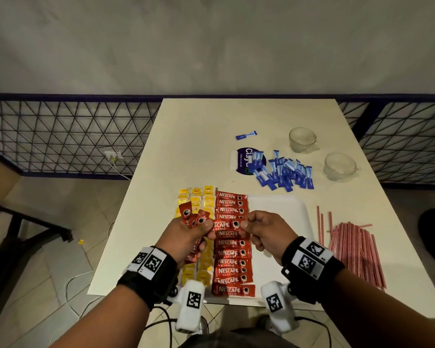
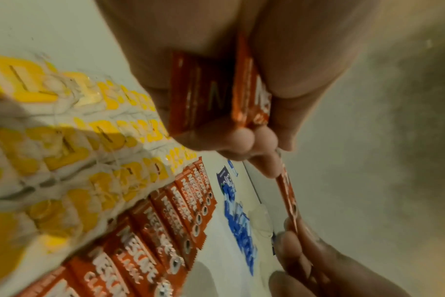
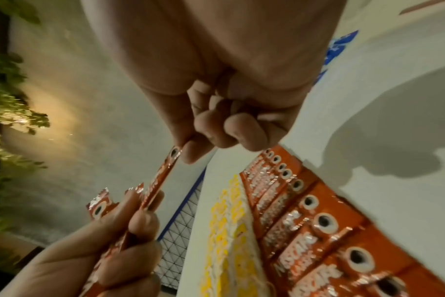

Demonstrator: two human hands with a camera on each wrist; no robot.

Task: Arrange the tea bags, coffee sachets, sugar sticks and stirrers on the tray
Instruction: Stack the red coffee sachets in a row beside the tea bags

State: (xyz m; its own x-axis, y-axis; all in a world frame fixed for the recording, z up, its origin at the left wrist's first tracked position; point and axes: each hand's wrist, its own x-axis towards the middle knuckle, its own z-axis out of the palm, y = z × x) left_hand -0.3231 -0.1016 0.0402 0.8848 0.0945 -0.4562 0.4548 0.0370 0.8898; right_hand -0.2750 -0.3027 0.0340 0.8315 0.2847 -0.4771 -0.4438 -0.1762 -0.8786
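We hold one coffee sachet [image 1: 227, 225] level in the air above the red sachet column [image 1: 232, 252] on the white tray [image 1: 281, 209], our right hand [image 1: 266, 234] pinching its cup-printed end and our left hand [image 1: 186, 238] pinching the other. That left hand also grips a small bunch of sachets [image 1: 192, 217] over the yellow tea bags [image 1: 201, 197], which lie just left of the column. Beyond the tray sit blue sugar sticks [image 1: 283, 173], and to its right striped stirrers [image 1: 354, 252].

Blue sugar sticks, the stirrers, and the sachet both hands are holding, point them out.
blue sugar sticks [image 1: 284, 173], head view, middle of the pile.
stirrers [image 1: 357, 252], head view, middle of the bundle.
sachet [image 1: 226, 225], head view, its printed face between the hands.
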